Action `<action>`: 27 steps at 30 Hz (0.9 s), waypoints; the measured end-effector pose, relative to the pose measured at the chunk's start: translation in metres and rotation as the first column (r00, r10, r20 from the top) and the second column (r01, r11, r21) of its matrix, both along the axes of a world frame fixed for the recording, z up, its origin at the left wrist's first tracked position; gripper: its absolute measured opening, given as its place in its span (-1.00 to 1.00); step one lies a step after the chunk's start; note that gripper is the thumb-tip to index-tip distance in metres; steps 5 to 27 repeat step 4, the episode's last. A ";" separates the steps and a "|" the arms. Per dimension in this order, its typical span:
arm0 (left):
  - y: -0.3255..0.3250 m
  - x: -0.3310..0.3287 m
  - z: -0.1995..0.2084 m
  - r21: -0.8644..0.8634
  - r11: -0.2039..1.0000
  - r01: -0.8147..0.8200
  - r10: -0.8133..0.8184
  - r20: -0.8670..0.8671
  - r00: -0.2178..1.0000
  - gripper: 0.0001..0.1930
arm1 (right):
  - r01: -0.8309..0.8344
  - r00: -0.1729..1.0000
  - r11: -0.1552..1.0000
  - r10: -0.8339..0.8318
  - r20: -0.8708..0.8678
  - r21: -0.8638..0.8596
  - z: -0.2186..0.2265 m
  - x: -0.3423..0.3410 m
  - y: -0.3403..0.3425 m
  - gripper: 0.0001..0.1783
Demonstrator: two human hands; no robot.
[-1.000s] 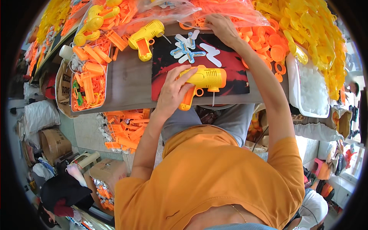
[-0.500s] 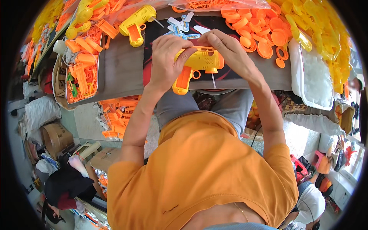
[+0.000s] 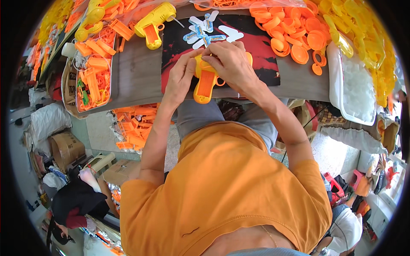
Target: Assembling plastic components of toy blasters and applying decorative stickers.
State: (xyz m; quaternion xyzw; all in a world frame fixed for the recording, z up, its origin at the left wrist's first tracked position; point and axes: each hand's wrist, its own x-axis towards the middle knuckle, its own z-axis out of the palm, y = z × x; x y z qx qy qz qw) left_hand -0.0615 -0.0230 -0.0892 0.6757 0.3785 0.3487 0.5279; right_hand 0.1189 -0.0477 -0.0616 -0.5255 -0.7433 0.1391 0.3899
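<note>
A yellow toy gun (image 3: 205, 88) with an orange panel in its handle is held over the front of the dark mat, handle toward me. My left hand (image 3: 183, 77) grips its rear end, thumb along the side. My right hand (image 3: 232, 64) lies across the body, fingers bent over the top near my left fingertips. It hides most of the barrel; a yellow bit of the front end shows past its knuckles. Just beyond the hands lie blue-and-white stickers (image 3: 200, 34) and a white V-shaped piece (image 3: 230, 33).
Another yellow toy gun (image 3: 154, 26) lies at the mat's far left. Orange round caps (image 3: 294, 32) are heaped at the far right, beside a white tub (image 3: 337, 81) of clear pieces. A tray (image 3: 110, 91) of orange parts stands left. Two people work behind me, one each side.
My right hand has moved left and down from the gun's upper edge, now covering its body. My left hand has shifted slightly down. More of the stickers and white piece is uncovered.
</note>
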 end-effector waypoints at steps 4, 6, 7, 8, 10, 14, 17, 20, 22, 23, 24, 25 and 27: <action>0.001 0.003 -0.001 -0.106 0.994 0.042 -0.034 0.072 0.997 -0.62 | 0.041 0.999 0.990 -0.038 0.025 -0.134 0.001 -0.004 0.001 -0.82; 0.001 0.003 -0.001 -0.106 0.994 0.042 -0.034 0.072 0.997 -0.62 | 0.041 0.999 0.990 -0.038 0.025 -0.134 0.001 -0.004 0.001 -0.82; 0.001 0.003 -0.001 -0.106 0.994 0.042 -0.034 0.072 0.997 -0.62 | 0.041 0.999 0.990 -0.038 0.025 -0.134 0.001 -0.004 0.001 -0.82; 0.001 0.003 -0.001 -0.106 0.994 0.042 -0.034 0.072 0.997 -0.62 | 0.041 0.999 0.990 -0.038 0.025 -0.134 0.001 -0.004 0.001 -0.82; 0.001 0.003 -0.001 -0.106 0.994 0.042 -0.034 0.072 0.997 -0.62 | 0.041 0.999 0.990 -0.038 0.025 -0.134 0.001 -0.004 0.001 -0.82; 0.001 0.003 -0.001 -0.106 0.994 0.042 -0.034 0.072 0.997 -0.62 | 0.041 0.999 0.990 -0.038 0.025 -0.134 0.001 -0.004 0.001 -0.82; 0.001 0.003 -0.001 -0.106 0.994 0.042 -0.034 0.072 0.997 -0.62 | 0.041 0.999 0.990 -0.038 0.025 -0.134 0.001 -0.004 0.001 -0.82; 0.001 0.003 -0.001 -0.106 0.994 0.042 -0.034 0.072 0.997 -0.62 | 0.041 0.999 0.990 -0.038 0.025 -0.134 0.001 -0.004 0.001 -0.82; 0.001 0.003 -0.001 -0.106 0.994 0.042 -0.034 0.072 0.997 -0.62 | 0.041 0.999 0.990 -0.038 0.025 -0.134 0.001 -0.004 0.001 -0.82; 0.001 0.003 -0.001 -0.106 0.994 0.042 -0.034 0.072 0.997 -0.62 | 0.041 0.999 0.990 -0.038 0.025 -0.134 0.001 -0.004 0.001 -0.82; 0.001 0.003 -0.001 -0.106 0.994 0.042 -0.034 0.072 0.997 -0.62 | 0.041 0.999 0.990 -0.038 0.025 -0.134 0.001 -0.004 0.001 -0.82; 0.001 0.003 -0.001 -0.106 0.994 0.042 -0.034 0.072 0.997 -0.62 | 0.041 0.999 0.990 -0.038 0.025 -0.134 0.001 -0.004 0.001 -0.82; 0.001 0.003 -0.001 -0.106 0.994 0.042 -0.034 0.072 0.997 -0.62 | 0.041 0.999 0.990 -0.038 0.025 -0.134 0.001 -0.004 0.001 -0.82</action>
